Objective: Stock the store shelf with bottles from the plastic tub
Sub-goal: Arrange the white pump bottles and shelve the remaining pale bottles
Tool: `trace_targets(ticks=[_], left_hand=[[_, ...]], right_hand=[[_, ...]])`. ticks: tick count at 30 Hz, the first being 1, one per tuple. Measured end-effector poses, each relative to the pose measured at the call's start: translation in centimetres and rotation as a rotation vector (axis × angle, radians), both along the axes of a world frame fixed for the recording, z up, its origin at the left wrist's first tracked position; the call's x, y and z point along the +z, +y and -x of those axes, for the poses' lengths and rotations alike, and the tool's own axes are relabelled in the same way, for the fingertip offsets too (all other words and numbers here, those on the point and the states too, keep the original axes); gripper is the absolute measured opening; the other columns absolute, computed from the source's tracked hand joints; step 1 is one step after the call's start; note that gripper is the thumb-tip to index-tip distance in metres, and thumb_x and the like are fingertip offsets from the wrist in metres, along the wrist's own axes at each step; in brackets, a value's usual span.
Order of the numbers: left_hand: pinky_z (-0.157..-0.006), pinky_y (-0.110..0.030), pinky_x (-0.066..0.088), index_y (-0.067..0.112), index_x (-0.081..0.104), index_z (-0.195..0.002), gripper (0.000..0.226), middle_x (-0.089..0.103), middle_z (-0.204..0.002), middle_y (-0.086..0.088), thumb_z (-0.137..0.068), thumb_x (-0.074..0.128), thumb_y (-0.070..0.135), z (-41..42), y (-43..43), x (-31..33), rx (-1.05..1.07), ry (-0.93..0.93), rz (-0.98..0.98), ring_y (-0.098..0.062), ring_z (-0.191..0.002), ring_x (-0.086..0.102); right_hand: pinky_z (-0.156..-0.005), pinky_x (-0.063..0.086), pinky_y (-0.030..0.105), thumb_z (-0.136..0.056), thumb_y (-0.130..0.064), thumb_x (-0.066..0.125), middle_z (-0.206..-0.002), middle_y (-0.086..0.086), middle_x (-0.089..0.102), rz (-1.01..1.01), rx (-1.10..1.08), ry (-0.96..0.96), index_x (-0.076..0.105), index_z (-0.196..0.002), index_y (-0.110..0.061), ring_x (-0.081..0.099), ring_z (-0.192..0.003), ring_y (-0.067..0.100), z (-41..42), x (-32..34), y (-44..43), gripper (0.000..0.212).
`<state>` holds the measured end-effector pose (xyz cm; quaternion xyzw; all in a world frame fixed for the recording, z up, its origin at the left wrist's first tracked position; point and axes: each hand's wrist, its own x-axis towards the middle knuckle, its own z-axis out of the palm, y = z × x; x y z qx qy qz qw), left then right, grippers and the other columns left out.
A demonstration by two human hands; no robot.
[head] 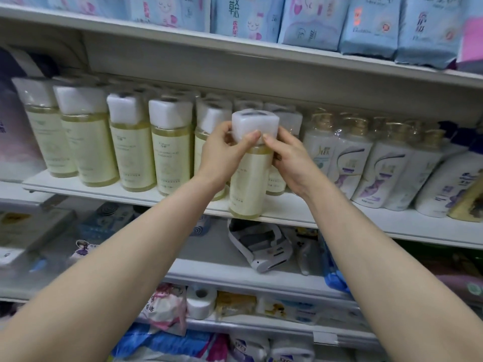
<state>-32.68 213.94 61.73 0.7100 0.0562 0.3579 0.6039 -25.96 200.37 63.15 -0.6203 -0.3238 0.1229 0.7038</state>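
Note:
A pale yellow bottle with a white square cap stands upright at the front edge of the middle shelf. My left hand grips its neck and cap from the left. From the right, my right hand holds the same bottle, fingers curled round its shoulder. Several matching yellow bottles stand in rows on the shelf to the left and behind it. The plastic tub is out of view.
White shampoo bottles with gold caps fill the shelf to the right. Blue packs line the shelf above. Below are a white handheld device, a paper roll and mixed packets.

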Motion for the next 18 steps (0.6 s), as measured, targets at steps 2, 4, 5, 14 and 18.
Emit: trace_targets(ticks=[2, 4, 5, 14, 18], left_hand=[[-0.09, -0.046, 0.056, 0.027, 0.064, -0.104, 0.04, 0.073, -0.103, 0.001, -0.073, 0.077, 0.048, -0.3, 0.0, -0.5, -0.015, -0.011, 0.007, -0.018, -0.099, 0.069], [-0.092, -0.047, 0.055, 0.028, 0.064, -0.104, 0.043, 0.073, -0.103, 0.0, -0.07, 0.077, 0.05, -0.6, 0.1, -0.8, -0.028, -0.02, 0.016, -0.021, -0.101, 0.069], [-0.092, -0.048, 0.055, 0.028, 0.065, -0.103, 0.043, 0.073, -0.103, -0.001, -0.069, 0.077, 0.051, -0.7, 0.1, -0.8, -0.028, -0.022, 0.018, -0.022, -0.101, 0.068], [-0.095, -0.039, 0.054, 0.023, 0.06, -0.121, 0.048, 0.07, -0.112, 0.004, -0.08, 0.072, 0.045, -1.0, -0.1, -1.8, -0.053, -0.026, -0.017, -0.013, -0.106, 0.066], [-0.099, -0.034, 0.05, 0.017, 0.052, -0.135, 0.051, 0.067, -0.123, 0.002, -0.089, 0.068, 0.031, -0.5, 0.2, -3.0, -0.128, -0.043, -0.09, -0.012, -0.116, 0.062]], right_hand=[[-0.084, 0.054, 0.026, -0.101, -0.014, 0.054, -0.122, 0.004, 0.07, -0.023, 0.018, 0.017, 0.059, -0.132, -0.018, 0.068, -0.11, 0.016, -0.3, -0.5, 0.0, 0.032], [-0.082, 0.054, 0.024, -0.102, -0.013, 0.053, -0.121, 0.003, 0.07, -0.047, 0.025, 0.035, 0.057, -0.134, -0.017, 0.068, -0.108, 0.015, -0.5, -0.9, 0.2, 0.033], [-0.082, 0.054, 0.024, -0.102, -0.013, 0.053, -0.12, 0.003, 0.071, -0.06, 0.023, 0.043, 0.057, -0.135, -0.016, 0.068, -0.108, 0.014, -0.5, -1.1, 0.3, 0.033], [-0.086, 0.054, 0.028, -0.103, -0.029, 0.053, -0.124, 0.003, 0.07, -0.151, -0.042, 0.062, 0.057, -0.135, -0.018, 0.066, -0.115, 0.017, -0.4, -3.2, 1.1, 0.034], [-0.097, 0.053, 0.029, -0.101, -0.028, 0.057, -0.132, 0.001, 0.065, -0.123, -0.104, -0.01, 0.051, -0.141, -0.018, 0.062, -0.121, 0.011, -0.3, -4.5, 0.8, 0.043]])
